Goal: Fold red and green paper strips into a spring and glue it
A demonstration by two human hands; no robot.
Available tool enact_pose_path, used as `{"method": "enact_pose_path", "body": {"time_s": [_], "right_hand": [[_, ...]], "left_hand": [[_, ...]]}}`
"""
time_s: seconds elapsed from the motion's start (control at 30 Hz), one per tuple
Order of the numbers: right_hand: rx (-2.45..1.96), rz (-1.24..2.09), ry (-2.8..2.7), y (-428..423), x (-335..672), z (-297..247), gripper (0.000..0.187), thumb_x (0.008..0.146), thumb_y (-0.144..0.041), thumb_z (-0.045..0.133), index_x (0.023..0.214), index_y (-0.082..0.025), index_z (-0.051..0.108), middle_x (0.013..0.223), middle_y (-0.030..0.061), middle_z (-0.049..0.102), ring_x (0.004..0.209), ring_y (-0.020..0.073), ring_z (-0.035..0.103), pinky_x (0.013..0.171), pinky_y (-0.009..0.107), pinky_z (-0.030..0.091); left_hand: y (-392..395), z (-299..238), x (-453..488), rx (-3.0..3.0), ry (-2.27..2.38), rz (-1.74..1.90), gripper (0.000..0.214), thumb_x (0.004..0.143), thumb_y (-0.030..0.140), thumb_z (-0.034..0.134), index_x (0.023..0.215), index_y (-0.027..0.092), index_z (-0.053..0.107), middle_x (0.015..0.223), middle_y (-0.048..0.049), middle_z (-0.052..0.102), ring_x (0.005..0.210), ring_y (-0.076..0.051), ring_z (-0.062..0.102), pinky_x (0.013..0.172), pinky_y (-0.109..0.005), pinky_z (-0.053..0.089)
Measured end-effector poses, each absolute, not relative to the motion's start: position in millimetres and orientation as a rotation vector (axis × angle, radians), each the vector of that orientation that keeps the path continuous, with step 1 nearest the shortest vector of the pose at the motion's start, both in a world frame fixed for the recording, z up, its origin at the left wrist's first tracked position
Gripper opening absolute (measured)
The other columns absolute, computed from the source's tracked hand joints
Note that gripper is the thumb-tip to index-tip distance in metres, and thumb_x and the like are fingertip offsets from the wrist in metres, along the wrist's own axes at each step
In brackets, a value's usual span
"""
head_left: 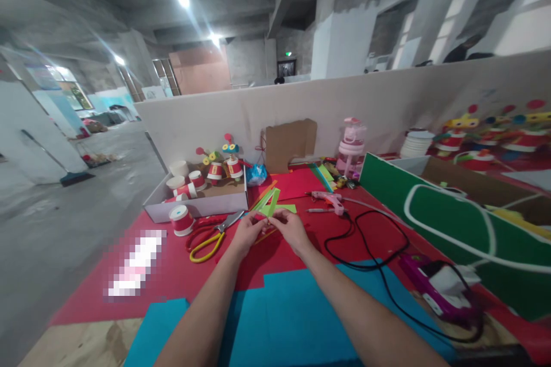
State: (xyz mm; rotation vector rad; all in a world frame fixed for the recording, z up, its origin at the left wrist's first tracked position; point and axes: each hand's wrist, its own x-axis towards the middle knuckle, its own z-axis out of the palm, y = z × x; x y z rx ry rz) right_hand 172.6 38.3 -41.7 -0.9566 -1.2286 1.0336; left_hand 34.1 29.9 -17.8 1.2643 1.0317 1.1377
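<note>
Over the red tabletop, my left hand (248,233) and my right hand (293,229) meet at the fingertips. Between them they pinch a light green paper strip (273,202), which rises upward in a folded shape. Both hands are closed on its lower end, and the fingers partly hide it. More green and orange strips (263,200) lie just behind. Left of my hands are yellow-handled scissors (210,245), their blades pointing toward the left hand. A red-and-white paper cup (181,221) stands further left. To the right, a pink glue gun (330,202) rests on the table.
A white box (202,206) holds cups and two paper-cup figures. Blue sheets (301,312) lie in front of me. The glue gun's black cord (365,266) loops beside a purple power strip (443,292). A green-sided box (456,223) borders the right, a pale partition (206,114) the back.
</note>
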Motion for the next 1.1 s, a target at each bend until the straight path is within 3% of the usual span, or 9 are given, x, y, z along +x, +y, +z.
{"method": "enact_pose_path", "body": {"time_s": [0.33, 0.7, 1.1], "right_hand": [[-0.788, 1.511, -1.016, 33.8, 168.4, -38.4, 0.038, 0.056, -0.043, 0.079, 0.079, -0.019, 0.060, 0.076, -0.0001, 0.064, 0.070, 0.0163, 0.063, 0.075, 0.035, 0.052], [-0.883, 1.333, -1.118, 33.6, 170.2, -36.1, 0.035, 0.054, -0.041, 0.078, 0.070, -0.018, 0.058, 0.066, -0.0018, 0.061, 0.061, 0.0124, 0.057, 0.061, 0.027, 0.049], [-0.916, 1.302, -1.124, 34.6, 171.6, -35.8, 0.030, 0.058, -0.039, 0.075, 0.074, -0.018, 0.061, 0.069, -0.0011, 0.063, 0.061, 0.0121, 0.057, 0.058, 0.025, 0.049]], "left_hand": [[35.2, -20.5, 31.1, 1.184, 0.968, 1.211, 0.027, 0.063, 0.033, 0.071, 0.075, 0.014, 0.056, 0.049, 0.0052, 0.053, 0.044, -0.007, 0.045, 0.049, -0.019, 0.032], [34.1, -21.8, 31.4, 1.197, 0.922, 1.200, 0.034, 0.061, 0.037, 0.075, 0.078, 0.015, 0.055, 0.050, 0.0046, 0.054, 0.046, -0.007, 0.047, 0.050, -0.020, 0.033], [37.2, -26.3, 27.9, 1.304, 0.960, 1.175, 0.031, 0.064, 0.039, 0.073, 0.074, 0.014, 0.056, 0.052, 0.0031, 0.054, 0.047, -0.008, 0.047, 0.049, -0.020, 0.032]]}}
